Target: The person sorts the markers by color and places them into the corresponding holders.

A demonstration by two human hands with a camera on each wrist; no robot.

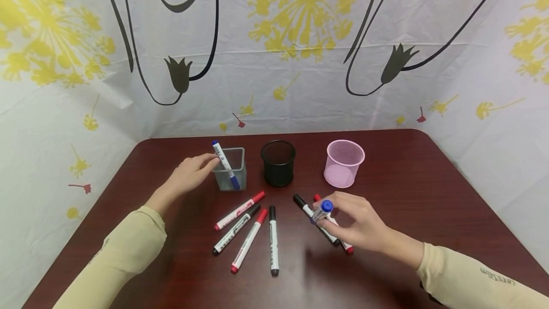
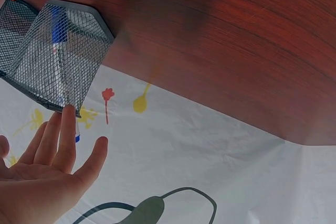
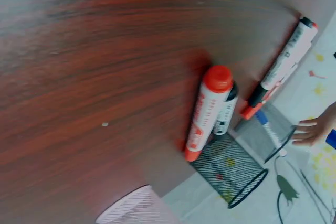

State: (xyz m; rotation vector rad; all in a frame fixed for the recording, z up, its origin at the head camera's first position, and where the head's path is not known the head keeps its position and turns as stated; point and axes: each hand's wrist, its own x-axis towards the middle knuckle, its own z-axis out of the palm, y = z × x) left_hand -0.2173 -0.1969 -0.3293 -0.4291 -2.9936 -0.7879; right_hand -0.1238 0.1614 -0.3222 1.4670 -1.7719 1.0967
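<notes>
My left hand [image 1: 190, 173] reaches to the grey square mesh holder [image 1: 231, 180], fingertips right at its rim. Inside that holder leans a blue marker [image 1: 225, 163], its upper end sticking out above the rim. In the left wrist view, the left hand [image 2: 58, 166] has its fingers extended toward the holder [image 2: 89, 56]. My right hand [image 1: 358, 218] pinches another blue marker [image 1: 322, 210] between thumb and fingers, its blue end tipped up toward the head camera. Below this hand lie a black marker [image 1: 306, 209] and a red marker [image 1: 346, 246], partly covered.
A black round mesh holder [image 1: 279, 162] stands at the back middle, a pink one [image 1: 341, 166] right of it. Several red and black markers [image 1: 273, 242] lie on the dark wooden table [image 1: 193, 271] between the hands. A patterned white cloth [image 1: 274, 89] hangs behind.
</notes>
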